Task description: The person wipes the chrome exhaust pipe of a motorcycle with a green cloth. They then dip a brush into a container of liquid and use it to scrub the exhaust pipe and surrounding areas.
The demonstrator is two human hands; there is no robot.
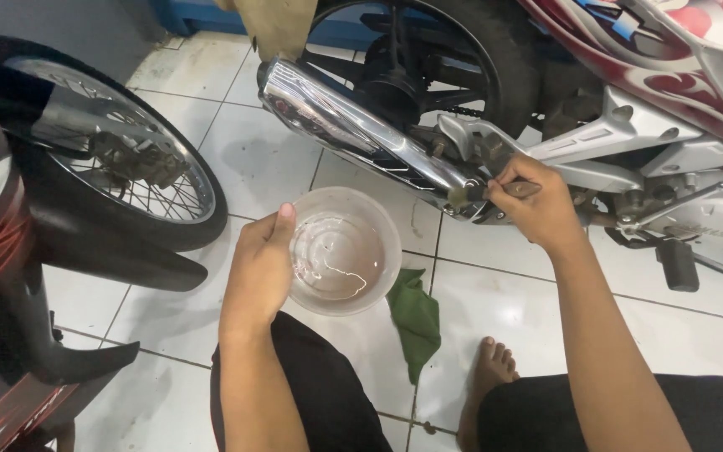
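Left hand [257, 272]: closed on rim of clear plastic bowl [345, 251], thumb over edge; bowl held above floor, a little liquid at bottom. Right hand [537, 205]: fingers pinched round small brush [472, 193], bristle end touching base of chrome exhaust pipe [353, 130] near footrest bracket. Progress, judged: brushing under way at pipe joint; pipe mounted, nothing removed, wiping apparently left. Green rag [416, 318] lying unused just below bowl. Surface: white tiled floor [244, 159], dark grout. Room: second motorcycle's spoked wheel [127, 167] at left.
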